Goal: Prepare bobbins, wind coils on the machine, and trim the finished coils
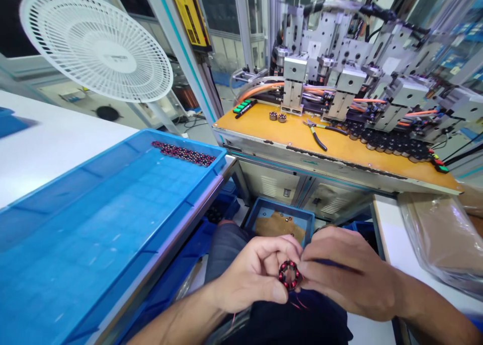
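A small black ring wound with red copper coils [290, 275] is held over my lap, thin red wire ends trailing below it. My left hand [253, 274] pinches the ring from the left with thumb and curled fingers. My right hand [347, 272] closes on its right edge and also grips a dark slim tool that I cannot make out. A row of similar wound rings [184, 154] lies at the far end of the big blue tray [94, 219] to my left.
A white fan [96, 46] stands behind the tray. Ahead is a machine with an orange top [339, 146] carrying pliers [319, 134], two loose rings [277, 116], markers and rows of dark parts. A small blue bin [281, 219] sits on the floor; a plastic bag [441, 234] lies right.
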Available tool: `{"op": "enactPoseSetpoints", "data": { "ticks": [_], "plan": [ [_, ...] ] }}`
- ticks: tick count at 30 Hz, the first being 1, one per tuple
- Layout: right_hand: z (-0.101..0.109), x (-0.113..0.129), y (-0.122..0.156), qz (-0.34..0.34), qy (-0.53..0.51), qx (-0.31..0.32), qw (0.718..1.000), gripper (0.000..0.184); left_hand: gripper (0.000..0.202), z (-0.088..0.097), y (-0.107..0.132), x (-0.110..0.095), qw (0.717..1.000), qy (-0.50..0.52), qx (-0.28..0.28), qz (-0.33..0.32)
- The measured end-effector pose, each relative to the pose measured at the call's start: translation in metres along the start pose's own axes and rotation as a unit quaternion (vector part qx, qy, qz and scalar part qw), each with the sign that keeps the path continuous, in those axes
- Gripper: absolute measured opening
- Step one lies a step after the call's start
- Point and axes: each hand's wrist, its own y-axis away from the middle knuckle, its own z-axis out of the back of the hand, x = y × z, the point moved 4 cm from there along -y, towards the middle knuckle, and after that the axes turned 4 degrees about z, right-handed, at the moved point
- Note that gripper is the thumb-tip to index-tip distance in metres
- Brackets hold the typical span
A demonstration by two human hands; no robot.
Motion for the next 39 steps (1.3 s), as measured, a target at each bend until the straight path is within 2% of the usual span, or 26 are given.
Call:
{"op": "enactPoseSetpoints", "data": {
  "ticks": [5, 8, 14, 18, 20, 23, 25, 28, 31, 35, 37, 39],
  "plan": [
    [-0.004, -0.004, 0.001, 0.007, -0.017, -0.028, 0.999, 0.008, 0.033, 0.002, 0.001, 0.000, 1.000, -0.005, -0.007, 0.002],
    [-0.005, -0.005, 0.003, -0.004, -0.025, -0.075, 0.997, 0.009, 0.031, 0.003, 0.002, -0.002, 0.999, -0.030, -0.007, -0.012],
    [-0.022, -0.004, 0.012, -0.135, -0.062, -0.164, 0.975, 0.010, 0.025, 0.002, 0.002, -0.008, 0.980, -0.151, -0.059, -0.115],
    [-0.032, -0.004, 0.018, -0.176, -0.051, -0.209, 0.961, 0.011, 0.048, 0.006, 0.006, -0.010, 0.961, -0.208, -0.092, -0.160],
    [-0.034, -0.005, 0.020, -0.173, -0.042, -0.214, 0.961, 0.012, 0.056, 0.010, 0.008, -0.009, 0.958, -0.237, -0.102, -0.125],
    [-0.034, -0.006, 0.020, -0.165, -0.030, -0.210, 0.963, 0.012, 0.037, 0.012, 0.010, -0.005, 0.963, -0.256, -0.078, -0.039],
    [-0.033, -0.005, 0.019, -0.161, -0.013, -0.210, 0.964, 0.012, 0.027, 0.011, 0.012, -0.004, 0.965, -0.249, -0.077, -0.019],
    [-0.031, -0.003, 0.016, -0.161, 0.022, -0.221, 0.962, 0.013, 0.021, 0.009, 0.013, -0.004, 0.968, -0.229, -0.090, -0.044],
    [-0.032, -0.002, 0.015, -0.181, 0.041, -0.229, 0.956, 0.014, 0.025, 0.007, 0.012, -0.006, 0.978, -0.174, -0.064, -0.098],
    [-0.032, -0.003, 0.016, -0.199, 0.015, -0.238, 0.950, 0.015, 0.022, 0.006, 0.009, -0.010, 0.977, -0.128, -0.038, -0.164],
    [-0.030, -0.003, 0.017, -0.191, 0.003, -0.237, 0.953, 0.016, 0.028, 0.006, 0.008, -0.011, 0.977, -0.096, -0.032, -0.186],
    [-0.027, -0.001, 0.016, -0.157, 0.007, -0.209, 0.965, 0.017, 0.036, 0.007, 0.007, -0.010, 0.981, -0.042, -0.027, -0.185]
  ]
}}
